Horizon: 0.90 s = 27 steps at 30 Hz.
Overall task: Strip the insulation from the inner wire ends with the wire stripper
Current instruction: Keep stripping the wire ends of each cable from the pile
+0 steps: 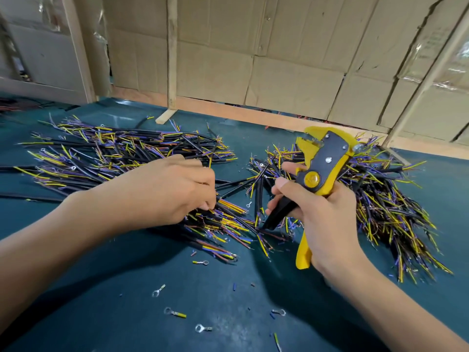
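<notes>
Gripping the upright stripper [321, 168] by its handles, the right hand [314, 214] hovers beside the left hand [175, 189], whose curled fingers pinch wires [228, 212] lying on the table [127, 288].

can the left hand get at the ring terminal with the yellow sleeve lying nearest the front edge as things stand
Probably yes: the ring terminal lies alone on bare green mat, nothing over it. The left hand is fingering the cable pile, so must pull back.
</notes>
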Motion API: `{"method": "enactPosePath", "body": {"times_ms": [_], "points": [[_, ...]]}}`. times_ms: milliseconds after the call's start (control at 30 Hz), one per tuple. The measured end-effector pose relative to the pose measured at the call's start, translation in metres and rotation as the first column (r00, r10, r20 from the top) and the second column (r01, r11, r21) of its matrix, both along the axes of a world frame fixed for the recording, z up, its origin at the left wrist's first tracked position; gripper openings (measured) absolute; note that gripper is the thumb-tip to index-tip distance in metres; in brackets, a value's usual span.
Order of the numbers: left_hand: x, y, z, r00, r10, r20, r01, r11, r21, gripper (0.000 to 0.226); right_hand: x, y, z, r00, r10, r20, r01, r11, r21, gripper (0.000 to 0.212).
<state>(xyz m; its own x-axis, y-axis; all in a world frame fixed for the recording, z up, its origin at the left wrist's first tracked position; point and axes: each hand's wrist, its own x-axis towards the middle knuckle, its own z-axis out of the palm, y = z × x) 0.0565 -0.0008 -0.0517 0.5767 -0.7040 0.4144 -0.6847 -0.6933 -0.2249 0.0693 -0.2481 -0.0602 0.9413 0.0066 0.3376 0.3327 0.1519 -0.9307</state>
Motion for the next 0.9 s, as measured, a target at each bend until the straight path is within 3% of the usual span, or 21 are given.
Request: {"method": "enactPosePath", "body": {"times_ms": [167, 267, 367, 467, 533, 667, 800, 900], "points": [[-0.008, -0.02, 0.001, 0.985, -0.017, 0.171, 0.038, 0.992, -0.122, 0.009, -0.004, 0.0, 0.004, 0.952, 0.298, -0.067, -0.302, 0.95, -0.073, 0.034], [-0.013, -0.028, 0.0, 0.976, -0.077, 0.203, 0.117, 0.974, -0.192, 0.024, -0.006, 0.0, 0.002, 0.902, 0.43, -0.042, -0.431, 0.901, -0.041, 0.037], [-0.015, -0.028, -0.001, 0.977, -0.04, 0.21, 0.098, 0.958, -0.27, 0.022, -0.006, -0.004, 0.007, 0.867, 0.498, 0.009, -0.498, 0.867, -0.002, 0.039], [-0.017, -0.03, -0.002, 0.974, -0.074, 0.213, 0.138, 0.942, -0.305, 0.028, -0.006, -0.003, 0.011, 0.887, 0.461, 0.027, -0.461, 0.887, -0.005, 0.03], [-0.021, -0.036, -0.006, 0.987, -0.075, 0.143, 0.127, 0.909, -0.398, 0.031, -0.006, -0.001, 0.011, 0.908, 0.418, 0.027, -0.418, 0.908, -0.006, 0.025], [-0.027, -0.046, -0.007, 0.991, -0.035, -0.129, -0.059, 0.751, -0.658, 0.033, -0.001, -0.003, 0.009, 0.955, 0.297, 0.022, -0.296, 0.954, -0.054, 0.025], [-0.025, -0.048, -0.003, 0.95, -0.057, -0.308, -0.196, 0.658, -0.727, 0.016, 0.003, -0.002, 0.006, 0.97, 0.242, 0.015, -0.241, 0.97, -0.039, 0.021], [-0.024, -0.046, -0.001, 0.873, -0.139, -0.468, -0.294, 0.615, -0.732, 0.021, 0.003, 0.0, 0.004, 0.971, 0.238, 0.022, -0.237, 0.971, -0.034, 0.018]]}}
